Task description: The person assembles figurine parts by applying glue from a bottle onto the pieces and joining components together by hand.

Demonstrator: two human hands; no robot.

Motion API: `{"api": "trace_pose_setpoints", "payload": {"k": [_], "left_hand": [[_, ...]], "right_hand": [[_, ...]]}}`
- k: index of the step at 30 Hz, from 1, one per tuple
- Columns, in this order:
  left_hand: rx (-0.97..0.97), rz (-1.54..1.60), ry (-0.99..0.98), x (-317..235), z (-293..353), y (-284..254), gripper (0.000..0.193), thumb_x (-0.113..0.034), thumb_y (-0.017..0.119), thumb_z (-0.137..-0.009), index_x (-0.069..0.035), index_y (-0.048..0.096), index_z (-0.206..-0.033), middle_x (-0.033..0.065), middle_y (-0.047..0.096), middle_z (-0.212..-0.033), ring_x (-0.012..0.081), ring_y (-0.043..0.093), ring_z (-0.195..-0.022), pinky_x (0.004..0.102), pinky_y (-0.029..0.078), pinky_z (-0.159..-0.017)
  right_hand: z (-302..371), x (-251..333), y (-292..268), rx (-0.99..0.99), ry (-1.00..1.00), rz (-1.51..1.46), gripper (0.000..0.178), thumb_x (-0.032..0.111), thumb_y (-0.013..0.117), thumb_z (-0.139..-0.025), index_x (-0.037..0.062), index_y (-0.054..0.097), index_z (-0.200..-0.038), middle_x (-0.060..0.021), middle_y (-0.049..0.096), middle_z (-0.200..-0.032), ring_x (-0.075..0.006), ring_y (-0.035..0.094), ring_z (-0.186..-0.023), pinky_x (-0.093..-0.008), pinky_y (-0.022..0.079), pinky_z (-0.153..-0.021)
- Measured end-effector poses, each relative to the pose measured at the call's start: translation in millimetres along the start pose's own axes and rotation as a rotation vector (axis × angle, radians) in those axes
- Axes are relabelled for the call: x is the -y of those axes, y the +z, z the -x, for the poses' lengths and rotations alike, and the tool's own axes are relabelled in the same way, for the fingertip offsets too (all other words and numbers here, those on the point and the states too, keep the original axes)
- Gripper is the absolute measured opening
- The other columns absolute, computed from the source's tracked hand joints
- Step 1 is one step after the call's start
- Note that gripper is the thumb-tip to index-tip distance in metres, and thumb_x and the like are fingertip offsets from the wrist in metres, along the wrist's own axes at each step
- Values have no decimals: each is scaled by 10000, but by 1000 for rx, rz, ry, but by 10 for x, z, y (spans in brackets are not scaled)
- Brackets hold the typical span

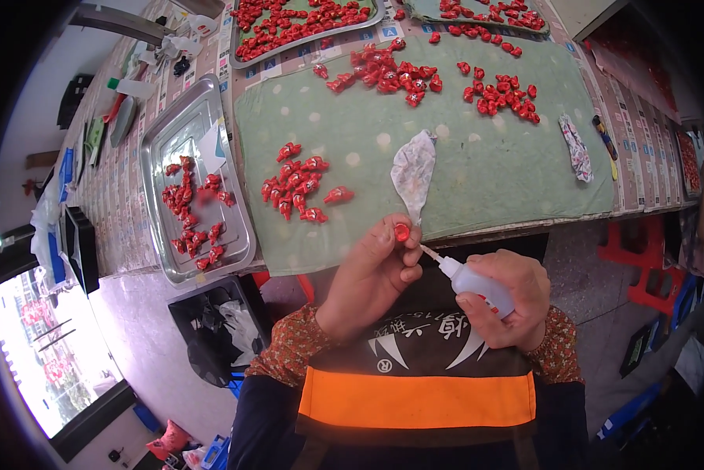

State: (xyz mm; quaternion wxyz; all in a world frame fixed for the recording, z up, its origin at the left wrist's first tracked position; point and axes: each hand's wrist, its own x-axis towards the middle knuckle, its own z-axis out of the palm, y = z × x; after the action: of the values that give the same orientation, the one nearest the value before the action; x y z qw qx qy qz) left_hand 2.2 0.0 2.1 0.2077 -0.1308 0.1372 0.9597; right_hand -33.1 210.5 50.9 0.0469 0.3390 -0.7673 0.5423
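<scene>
My left hand (377, 262) pinches a small round red piece (401, 232) with a hollow facing up. Close beside it, my right hand (512, 294) is wrapped round a white squeeze bottle (481, 288). The bottle tilts so that its thin nozzle (430, 252) points at the left fingers, near the red piece. Both hands are at the near edge of a green cloth (477, 176) on the table. A crumpled whitish rag (415, 174) lies just beyond the left fingertips. To the left on the cloth is a pile of small red figure-like parts (296, 184).
A metal tray (152, 149) at the left holds more red parts. Further red heaps (391, 74) lie on the far cloth, with another loaded tray (238, 59) behind. A patterned rag (575, 149) lies at the right. Below the table stand a black bin (187, 313) and red stools (653, 286).
</scene>
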Motion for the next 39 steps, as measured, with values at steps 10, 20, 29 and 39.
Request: {"api": "trace_pose_setpoints", "payload": {"k": [10,20,29,39], "left_hand": [[-11,-27,-24,21,39,0,185,-270,508,-999,-98,495,-1065,24,486,-969,99,477,-823,242,412,-689],[9,-29,-30,49,42,-25,192,-272,509,-997,-99,491,-1079,25,484,-980,105,470,-830,247,409,-686],[-18,-69,-36,52,68,15,201,-274,497,-1003,-99,487,-1102,22,487,-988,104,465,-827,247,404,-689],[-6,-76,-32,69,55,12,175,-270,488,-1007,-102,487,-1059,23,488,-987,105,463,-819,249,404,-680]], "right_hand": [[-7,-19,101,-9,-93,30,411,46,766,-702,-20,603,-1074,-104,612,-708,-245,586,-514,-322,459,-465],[21,-11,107,15,-68,46,332,46,719,-751,-12,583,-1048,-140,648,-762,-254,616,-550,-324,484,-501],[38,-35,137,-36,-72,62,389,53,764,-721,-11,604,-1069,-108,594,-670,-255,601,-531,-327,472,-479],[56,-54,138,-46,-62,78,389,52,764,-712,-8,600,-1060,-108,588,-658,-264,599,-529,-331,470,-477]]}}
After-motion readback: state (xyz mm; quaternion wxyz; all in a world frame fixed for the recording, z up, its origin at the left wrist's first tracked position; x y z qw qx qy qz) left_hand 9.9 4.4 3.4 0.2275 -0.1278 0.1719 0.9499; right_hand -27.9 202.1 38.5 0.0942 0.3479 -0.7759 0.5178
